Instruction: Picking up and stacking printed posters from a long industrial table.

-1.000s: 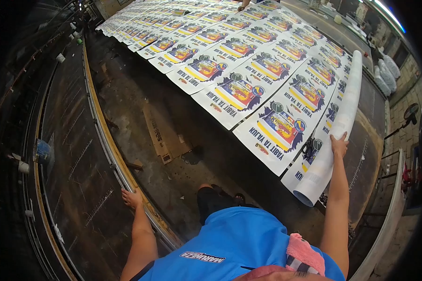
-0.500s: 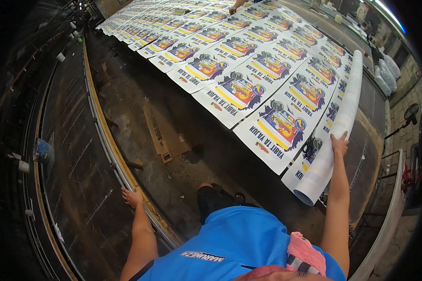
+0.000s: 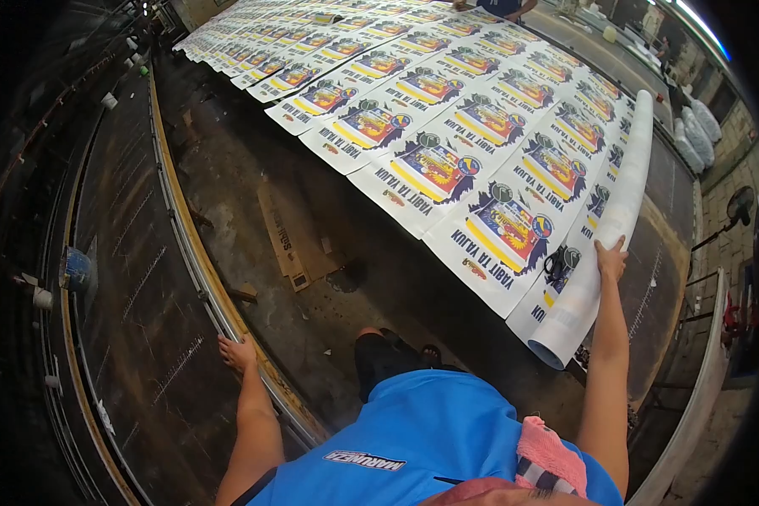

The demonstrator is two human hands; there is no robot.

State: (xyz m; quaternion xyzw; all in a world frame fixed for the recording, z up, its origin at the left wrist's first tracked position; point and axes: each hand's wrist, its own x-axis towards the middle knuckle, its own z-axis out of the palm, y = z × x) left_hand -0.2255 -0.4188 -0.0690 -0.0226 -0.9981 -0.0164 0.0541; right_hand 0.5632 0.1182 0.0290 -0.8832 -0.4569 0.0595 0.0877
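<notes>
My right hand (image 3: 610, 260) lies on the near part of a long white roll of printed sheet (image 3: 620, 202), its thumb and fingers apart on the curved surface. The roll runs along the right side of a table covered in printed white sheets (image 3: 413, 181), which bear repeated colourful pictures. Black-handled scissors (image 3: 557, 265) rest on the sheet just left of the roll. On the left, my left hand (image 3: 238, 354) sits with fingers spread over the metal-and-wood edge (image 3: 219, 316) of another long dark table, holding nothing.
Between the tables is a dirty floor with a flattened cardboard box (image 3: 282, 240). A co-worker (image 3: 508, 8) stands at the far table edge. A blue container (image 3: 76, 270) is at the far left. White sacks (image 3: 700, 126) and a fan (image 3: 740, 205) stand at the right.
Dark gaps between the nearest printed strips have narrowed as the strips shifted slightly. The co-worker at the far edge shows more of the body. Both my hands stay in place.
</notes>
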